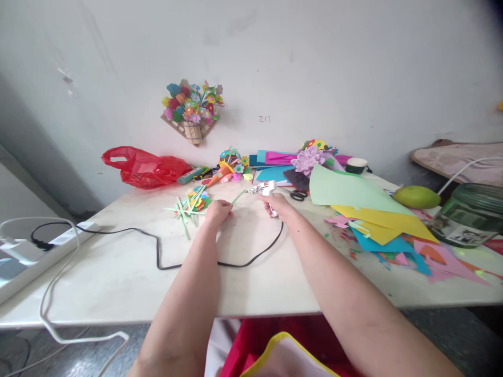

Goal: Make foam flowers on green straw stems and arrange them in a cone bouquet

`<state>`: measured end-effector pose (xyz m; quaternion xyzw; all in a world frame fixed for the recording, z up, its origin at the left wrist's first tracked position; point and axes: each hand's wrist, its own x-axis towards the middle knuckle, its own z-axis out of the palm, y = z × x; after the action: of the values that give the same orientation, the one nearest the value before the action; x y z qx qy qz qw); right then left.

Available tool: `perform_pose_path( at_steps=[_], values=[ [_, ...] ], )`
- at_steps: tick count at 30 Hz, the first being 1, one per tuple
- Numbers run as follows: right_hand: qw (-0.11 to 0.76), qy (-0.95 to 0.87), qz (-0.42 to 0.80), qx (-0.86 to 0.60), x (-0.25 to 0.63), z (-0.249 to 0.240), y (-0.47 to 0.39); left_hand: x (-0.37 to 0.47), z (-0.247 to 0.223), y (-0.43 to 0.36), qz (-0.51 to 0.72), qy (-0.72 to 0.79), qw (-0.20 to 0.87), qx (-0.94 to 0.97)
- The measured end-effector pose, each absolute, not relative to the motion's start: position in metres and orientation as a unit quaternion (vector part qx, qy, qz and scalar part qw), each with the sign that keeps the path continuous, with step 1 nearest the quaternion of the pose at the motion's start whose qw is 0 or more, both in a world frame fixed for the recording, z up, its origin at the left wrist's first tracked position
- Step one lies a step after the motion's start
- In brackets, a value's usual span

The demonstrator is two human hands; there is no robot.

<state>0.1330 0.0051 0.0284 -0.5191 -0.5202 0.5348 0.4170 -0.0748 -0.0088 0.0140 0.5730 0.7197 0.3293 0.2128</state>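
My left hand pinches a thin light-green strip that points up and to the right. Its far end lies close to the nozzle of a white glue gun; whether they touch I cannot tell. Around the gun's handle my right hand is closed. A black cord runs from the gun across the tabletop, passing under my left forearm. Left of my left hand lies a loose heap of similar green strips, with colourful cut-out flowers beside it.
A white power strip lies at the left edge. Behind are a red plastic bag, paper flowers and black scissors. On the right, coloured sheets, scraps, a green fruit and a glass jar crowd the table.
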Motion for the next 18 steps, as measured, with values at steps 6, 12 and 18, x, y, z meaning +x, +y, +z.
perform_pose_path(
  at_steps=[6,12,18],
  values=[
    [0.435,-0.509,0.537,-0.514,0.1341,0.0297,0.0042,-0.0782,0.0147,-0.0099,0.333,0.713,0.251,0.564],
    [0.439,-0.504,0.545,-0.507,0.1341,0.0289,0.0067,-0.0782,0.0154,-0.0112,0.332,0.707,0.255,0.570],
    [0.435,-0.500,0.545,-0.513,0.1331,0.0277,0.0073,-0.0786,0.0133,-0.0082,0.323,0.714,0.244,0.571]
  ],
)
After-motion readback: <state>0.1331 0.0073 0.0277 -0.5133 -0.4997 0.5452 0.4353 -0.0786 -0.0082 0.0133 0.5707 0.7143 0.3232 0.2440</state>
